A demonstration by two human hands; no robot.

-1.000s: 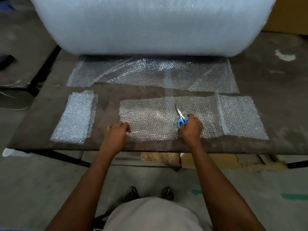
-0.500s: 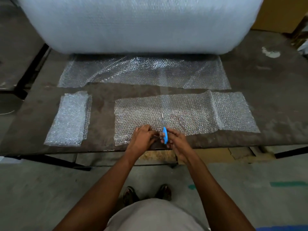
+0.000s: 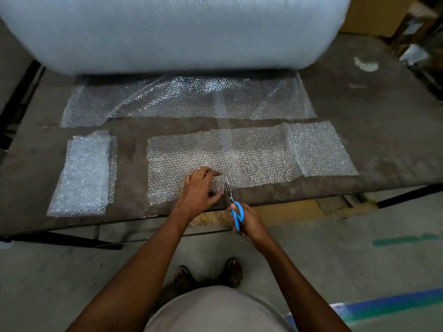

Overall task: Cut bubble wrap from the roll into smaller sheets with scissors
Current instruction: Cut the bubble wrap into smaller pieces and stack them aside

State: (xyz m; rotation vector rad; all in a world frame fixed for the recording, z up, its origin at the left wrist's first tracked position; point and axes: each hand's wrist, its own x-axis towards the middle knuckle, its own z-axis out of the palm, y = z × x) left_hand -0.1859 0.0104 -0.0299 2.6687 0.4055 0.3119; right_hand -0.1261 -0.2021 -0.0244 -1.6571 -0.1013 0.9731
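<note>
Your left hand lies flat and open on the bubble wrap strip at the counter's near edge, just left of the blades. Your right hand's grip is closed around the blue scissors, tips entering the strip's near edge. The film is light, soft and slippery, so pin it close beside the cut line.

No readable text, labels, brands or numbers anywhere (bubble wrap plain, scissors unmarked)
</note>
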